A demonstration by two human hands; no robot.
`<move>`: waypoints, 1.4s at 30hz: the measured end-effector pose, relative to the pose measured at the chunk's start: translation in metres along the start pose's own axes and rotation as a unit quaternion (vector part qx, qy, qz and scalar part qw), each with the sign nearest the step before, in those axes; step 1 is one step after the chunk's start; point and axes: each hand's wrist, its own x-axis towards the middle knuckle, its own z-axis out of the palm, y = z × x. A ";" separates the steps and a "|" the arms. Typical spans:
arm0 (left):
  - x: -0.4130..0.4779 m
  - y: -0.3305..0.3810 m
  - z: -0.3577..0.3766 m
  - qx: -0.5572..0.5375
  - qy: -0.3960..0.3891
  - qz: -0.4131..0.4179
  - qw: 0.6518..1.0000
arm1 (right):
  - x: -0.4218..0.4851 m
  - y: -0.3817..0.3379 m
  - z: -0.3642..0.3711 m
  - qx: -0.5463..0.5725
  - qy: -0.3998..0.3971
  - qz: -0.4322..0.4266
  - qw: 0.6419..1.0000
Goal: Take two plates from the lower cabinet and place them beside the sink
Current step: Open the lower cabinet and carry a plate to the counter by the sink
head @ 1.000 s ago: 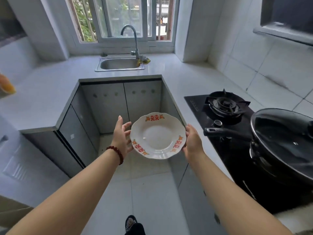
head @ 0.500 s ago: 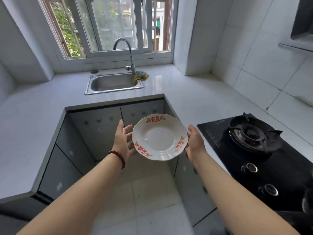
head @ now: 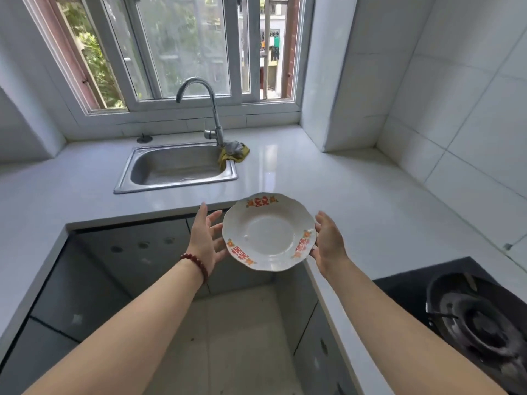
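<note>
1. Plate (head: 268, 232): white, round with a scalloped rim, so it has no long axis. It carries three red-and-orange motifs on the rim, one at the far edge and two at the near left and near right.
2. Orientation: the eating face is up and tipped slightly toward the camera. The far-edge motif points toward the sink (head: 174, 188). Only one plate can be made out; whether another sits beneath it cannot be told.
3. Position: the plate is in the air, between both hands. Its far rim overlaps the front edge of the white countertop (head: 356, 195) and its near part hangs over the recess in front of the lower cabinet doors (head: 128, 252). It is in front of the sink and to its right, apart from it and not resting on any surface.
4. Left hand (head: 204, 238): fingers straight and spread, palm toward the plate. The lower fingers touch the left rim from below, and no finger curls over the rim. A red bead bracelet (head: 196, 262) is on the wrist.
5. Right hand (head: 329, 243): the palm meets the right rim with the thumb straight beside it. The fingers pass under the rim and are mostly hidden; what shows lies flat, supporting rather than pinching.
6. Surroundings: a curved faucet (head: 212, 109) stands at the sink's back right corner with a yellow-grey cloth (head: 233, 153) at its base. A window (head: 182, 52) is behind it, and a black gas stove (head: 470, 323) is at lower right.
</note>
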 end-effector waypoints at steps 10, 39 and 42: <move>0.113 0.042 0.051 -0.007 0.000 -0.018 1.000 | 0.122 -0.039 0.022 0.000 0.016 0.023 1.000; 0.506 0.195 0.127 0.035 -0.028 -0.086 0.995 | 0.492 -0.124 0.163 0.014 0.101 0.068 0.993; 0.538 0.206 0.145 0.036 -0.017 -0.097 0.995 | 0.533 -0.138 0.166 0.014 0.101 0.071 0.992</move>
